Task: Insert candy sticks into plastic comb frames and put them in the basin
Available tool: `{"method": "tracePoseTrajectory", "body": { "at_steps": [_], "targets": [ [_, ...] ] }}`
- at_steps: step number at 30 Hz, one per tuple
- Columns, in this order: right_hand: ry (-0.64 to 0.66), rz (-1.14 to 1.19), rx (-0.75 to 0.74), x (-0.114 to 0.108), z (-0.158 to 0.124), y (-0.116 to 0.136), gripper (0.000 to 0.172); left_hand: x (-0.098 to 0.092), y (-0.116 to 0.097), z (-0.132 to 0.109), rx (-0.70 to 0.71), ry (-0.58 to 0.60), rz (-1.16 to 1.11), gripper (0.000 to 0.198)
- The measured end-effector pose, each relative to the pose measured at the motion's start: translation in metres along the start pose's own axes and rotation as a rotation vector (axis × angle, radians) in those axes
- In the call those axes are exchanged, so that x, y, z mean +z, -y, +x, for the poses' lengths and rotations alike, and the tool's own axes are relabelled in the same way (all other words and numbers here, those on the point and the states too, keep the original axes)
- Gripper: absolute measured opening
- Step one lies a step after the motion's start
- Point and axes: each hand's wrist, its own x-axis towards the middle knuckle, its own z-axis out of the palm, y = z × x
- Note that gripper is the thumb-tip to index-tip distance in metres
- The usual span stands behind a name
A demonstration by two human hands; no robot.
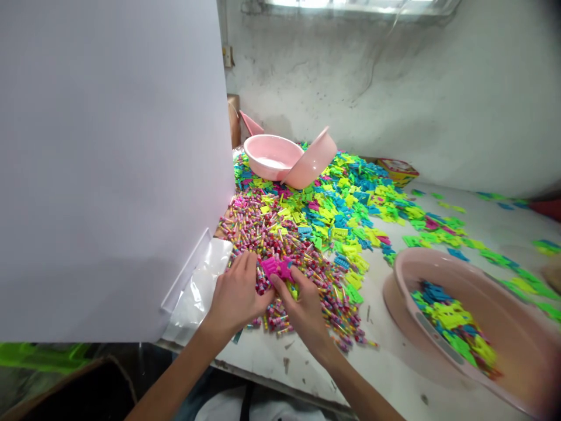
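My right hand (304, 310) pinches a flat magenta plastic piece (277, 268) with toothed edges between thumb and fingers; whether it is one piece or two overlapping is hard to tell. Close beside it, my left hand (236, 292) has its fingers curled down, the thumb reaching toward my right thumb. What those left fingertips hold is hidden behind the hand. Under and around both hands spreads a heap of small pencil-like sticks (302, 257) in pink, red and yellow. A clear plastic bag (199, 292) lies just left of my left hand.
Yellow, green and blue flat plastic pieces (350, 193) cover the far table (385, 362). Two pink basins (274, 155) lean together on them. Another large basin (403, 286) at right holds similar pieces. A tall white panel (114, 164) blocks the left side. A colourful box (398, 171) stands by the wall.
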Motion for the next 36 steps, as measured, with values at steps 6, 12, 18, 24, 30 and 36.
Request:
{"method": "tracePoseTrajectory", "body": {
  "at_steps": [6, 12, 18, 24, 30, 36],
  "targets": [
    [0.014, 0.064, 0.022, 0.002, -0.003, -0.003, 0.029, 0.002, 0.002, -0.003, 0.045, 0.003, 0.016, 0.024],
    [0.027, 0.023, 0.004, 0.005, -0.009, -0.011, 0.027, 0.007, 0.013, -0.002, 0.122, 0.059, -0.045, 0.030],
    [-0.020, -0.023, -0.099, 0.011, -0.017, -0.018, 0.022, 0.015, 0.021, -0.004, 0.116, 0.120, -0.063, 0.030],
    [-0.001, -0.058, -0.115, 0.012, -0.014, -0.017, 0.025, 0.020, 0.019, -0.012, 0.072, 0.034, -0.004, 0.028],
    [0.025, -0.059, -0.081, 0.013, -0.011, -0.017, 0.028, 0.018, 0.014, -0.015, 0.104, -0.032, 0.087, 0.027],
    [0.050, -0.052, -0.072, 0.013, -0.014, -0.022, 0.028, 0.016, 0.017, -0.016, 0.116, 0.034, 0.091, 0.024]
  ]
}}
